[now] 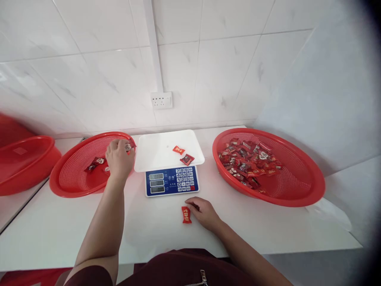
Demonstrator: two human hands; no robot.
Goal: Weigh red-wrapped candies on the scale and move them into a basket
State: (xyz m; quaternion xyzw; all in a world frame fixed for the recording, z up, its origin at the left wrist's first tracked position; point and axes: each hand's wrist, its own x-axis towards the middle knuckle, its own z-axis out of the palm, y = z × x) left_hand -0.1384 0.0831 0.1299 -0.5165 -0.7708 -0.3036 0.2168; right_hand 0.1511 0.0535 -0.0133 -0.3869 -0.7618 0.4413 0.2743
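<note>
Over the right side of the left-hand red basket (64,186), my left hand (120,159) is closed on a wrapped candy (128,147) with a dark, white-printed wrapper. Below it, a few more candies (99,161) lie on the basket's mesh floor. My right hand (205,212) rests on the table in front of the scale, fingers curled together with nothing visible in them. Just left of its fingertips lies a red candy (186,215). The white pan of the digital scale (157,149) bears a bright red candy (178,149) and a darker red candy (187,159).
At right, a large red basket (300,194) holds a heap of wrapped candies (248,161). Another red basin (26,171) stands at far left, past a gap between tables. A tiled wall with a socket (161,100) rises behind the white table (160,230).
</note>
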